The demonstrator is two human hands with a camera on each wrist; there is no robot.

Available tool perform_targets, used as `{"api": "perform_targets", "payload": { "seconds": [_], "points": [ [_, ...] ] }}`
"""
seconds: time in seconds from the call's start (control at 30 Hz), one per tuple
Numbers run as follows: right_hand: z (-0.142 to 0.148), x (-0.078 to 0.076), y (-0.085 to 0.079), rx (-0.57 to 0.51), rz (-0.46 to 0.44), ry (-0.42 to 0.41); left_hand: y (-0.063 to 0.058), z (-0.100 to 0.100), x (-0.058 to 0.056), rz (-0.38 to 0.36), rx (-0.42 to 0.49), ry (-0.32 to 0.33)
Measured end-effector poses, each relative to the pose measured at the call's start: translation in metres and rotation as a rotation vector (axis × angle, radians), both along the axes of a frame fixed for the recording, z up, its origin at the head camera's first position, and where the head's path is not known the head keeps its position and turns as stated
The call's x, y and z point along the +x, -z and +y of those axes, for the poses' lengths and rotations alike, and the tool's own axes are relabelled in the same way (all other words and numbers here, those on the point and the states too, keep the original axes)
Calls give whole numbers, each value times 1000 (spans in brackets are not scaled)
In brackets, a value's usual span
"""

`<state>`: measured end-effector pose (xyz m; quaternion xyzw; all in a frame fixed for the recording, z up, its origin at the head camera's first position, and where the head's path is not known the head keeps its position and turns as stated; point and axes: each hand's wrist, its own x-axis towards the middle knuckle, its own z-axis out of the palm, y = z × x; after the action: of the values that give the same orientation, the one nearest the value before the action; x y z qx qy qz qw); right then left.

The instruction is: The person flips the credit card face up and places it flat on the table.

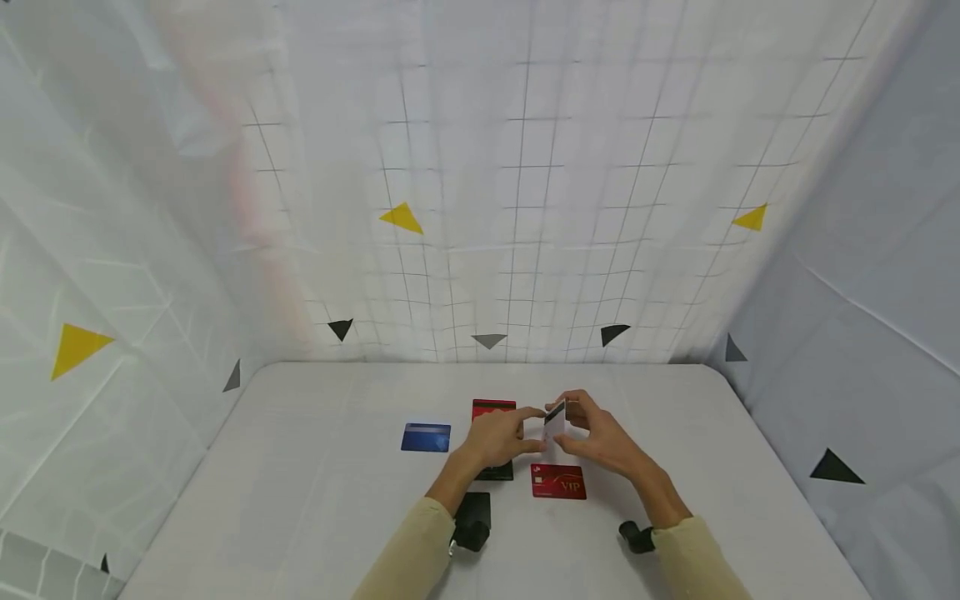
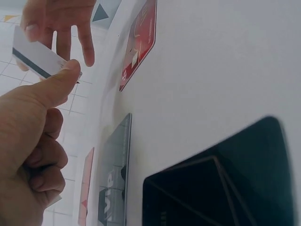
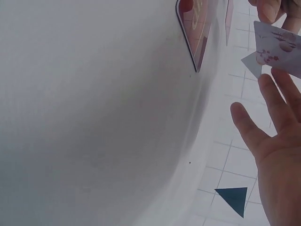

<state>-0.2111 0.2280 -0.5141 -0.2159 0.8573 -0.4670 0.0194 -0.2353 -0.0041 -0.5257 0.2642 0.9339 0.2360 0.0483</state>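
Observation:
A white card (image 1: 555,422) with a dark stripe stands tilted between the two hands, above the table. My left hand (image 1: 497,437) pinches one end of it between thumb and forefinger, the other fingers curled in the left wrist view. At the opposite end, my right hand (image 1: 602,437) holds the card with its thumb on the striped face and fingers behind. The right wrist view shows the card's other face (image 3: 277,49), pale with a reddish floral print. Just below the hands lies a red VIP card (image 1: 558,482), flat on the table.
Left of the hands lies a blue card (image 1: 426,437). A red card (image 1: 493,405) and a black card (image 1: 495,472) are partly hidden by the left hand. A dark flat rectangle (image 1: 476,504) lies under the left wrist. White sheeting (image 1: 480,275) encloses the white table (image 1: 315,483).

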Motion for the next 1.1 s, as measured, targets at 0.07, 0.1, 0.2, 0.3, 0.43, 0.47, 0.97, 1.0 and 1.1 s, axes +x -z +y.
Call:
{"api": "perform_targets", "payload": {
  "seconds": [0.07,0.1,0.2,0.3,0.43,0.47,0.97,1.0,1.1],
  "points": [
    [-1,0,0,-7,-16,-1,-1,1,0,0,0,4],
    [-1,0,0,-16,-22,-10,-1,1,1,-3,0,7],
    [-3,0,0,-25,-25,-24,-1,2,2,-13,10,18],
    [-4,0,1,-17,-22,-23,0,2,2,-11,18,24],
    [-4,0,2,20,20,1,1,1,2,-2,23,18],
    [-4,0,2,32,32,10,1,1,2,-3,27,16],
    [-1,4,-6,367,172,136,-4,-6,1,94,105,3],
    [-1,4,-6,383,184,138,-4,-6,0,99,114,7],
    [-1,4,-5,430,219,142,-5,-7,1,103,136,23]
  ]
}}
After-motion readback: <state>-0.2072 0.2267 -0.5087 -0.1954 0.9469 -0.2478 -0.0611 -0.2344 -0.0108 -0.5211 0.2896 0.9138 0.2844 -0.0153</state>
